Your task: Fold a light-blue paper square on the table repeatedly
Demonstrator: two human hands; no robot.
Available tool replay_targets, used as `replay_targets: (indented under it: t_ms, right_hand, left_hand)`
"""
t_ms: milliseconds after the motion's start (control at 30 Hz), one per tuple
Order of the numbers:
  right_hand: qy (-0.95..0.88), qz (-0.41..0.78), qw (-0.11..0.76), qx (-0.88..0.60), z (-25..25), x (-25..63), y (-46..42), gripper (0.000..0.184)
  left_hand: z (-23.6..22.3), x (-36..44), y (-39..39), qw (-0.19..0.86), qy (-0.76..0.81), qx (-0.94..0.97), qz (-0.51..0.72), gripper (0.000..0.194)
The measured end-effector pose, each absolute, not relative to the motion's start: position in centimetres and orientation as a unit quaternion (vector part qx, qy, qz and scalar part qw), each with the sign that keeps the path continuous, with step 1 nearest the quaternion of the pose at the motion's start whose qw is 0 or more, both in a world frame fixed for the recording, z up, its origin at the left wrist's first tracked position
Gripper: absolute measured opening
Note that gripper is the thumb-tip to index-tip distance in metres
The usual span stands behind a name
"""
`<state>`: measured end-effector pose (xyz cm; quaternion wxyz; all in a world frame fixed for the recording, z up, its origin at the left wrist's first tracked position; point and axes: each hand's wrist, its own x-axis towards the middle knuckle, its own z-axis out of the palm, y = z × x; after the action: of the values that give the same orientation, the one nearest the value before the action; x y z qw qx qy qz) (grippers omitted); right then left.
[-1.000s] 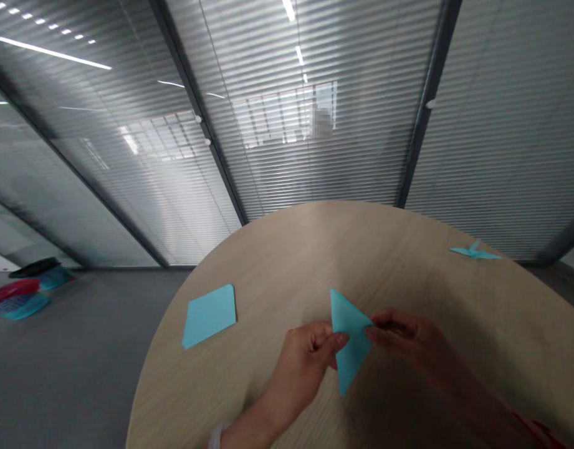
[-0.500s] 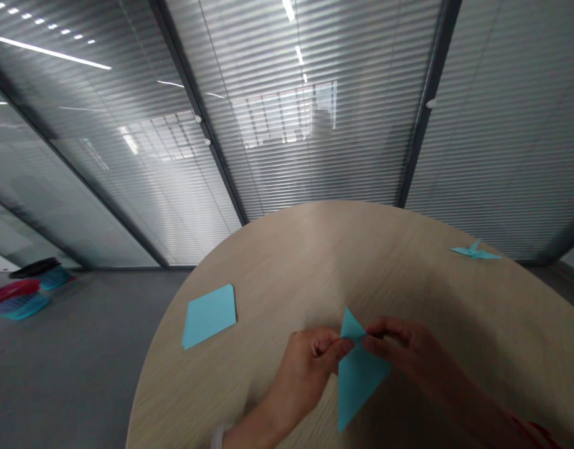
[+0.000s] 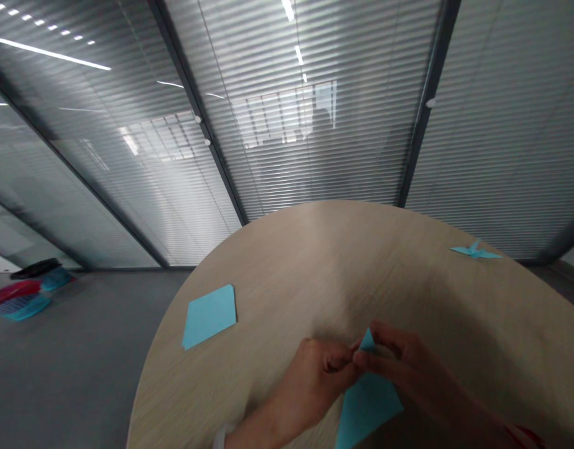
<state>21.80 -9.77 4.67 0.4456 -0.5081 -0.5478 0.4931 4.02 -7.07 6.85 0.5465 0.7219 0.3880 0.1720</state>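
Note:
A partly folded sheet of blue origami paper (image 3: 368, 405) is between my hands at the near side of the table, its narrow tip pointing away from me. My left hand (image 3: 321, 374) pinches the sheet's left edge just below that tip. From the right, my right hand (image 3: 401, 362) grips the same narrow part, thumb in front and fingers behind. The two thumbs nearly meet, and the fingers cover the creases there. The paper's lower end runs out of the bottom of the view.
A blue paper stack (image 3: 210, 316) lies on the left of the round wooden table (image 3: 305, 262). At the far right edge rests a folded blue paper crane (image 3: 476, 251). Red and blue baskets (image 3: 20, 300) stand on the floor at left. Glass panels with blinds (image 3: 324, 168) rise behind.
Both hands and the folded paper have shifted slightly down and to the right. My right hand has closed over the paper's upper tip, with its thumb now beside my left thumb.

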Motion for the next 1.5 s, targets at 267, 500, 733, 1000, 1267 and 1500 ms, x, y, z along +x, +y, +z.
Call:
replay_targets:
  t_ms: [267, 500, 733, 1000, 1267, 1500]
  right_hand:
    - [-0.508, 0.497, 0.457, -0.535, 5.3, 21.9, -9.9, 0.033]
    - [-0.476, 0.491, 0.476, -0.552, 5.8, 22.2, -9.7, 0.029]
    - [-0.449, 0.476, 0.498, -0.569, 6.1, 22.2, -10.0, 0.031]
    - [-0.419, 0.451, 0.512, -0.599, 6.8, 23.4, -9.2, 0.032]
    - [-0.376, 0.404, 0.555, -0.622, 6.5, 25.6, -8.0, 0.029]
    - [-0.33, 0.477, 0.586, -0.566, 7.2, 25.7, -8.1, 0.021]
  left_hand:
    - [6.6, 3.9, -6.9, 0.548, 0.388, 0.725, 0.152, 0.043]
    - [7.4, 3.8, -7.1, 0.542, 0.399, 0.73, 0.122, 0.041]
    - [7.9, 3.6, -6.9, 0.558, 0.399, 0.714, 0.141, 0.042]
    - [7.9, 3.4, -7.0, 0.586, 0.406, 0.685, 0.149, 0.041]
    - [8.0, 3.7, -7.6, 0.681, 0.383, 0.605, 0.154, 0.038]
    - [9.4, 3.3, -7.9, 0.638, 0.341, 0.662, 0.196, 0.034]
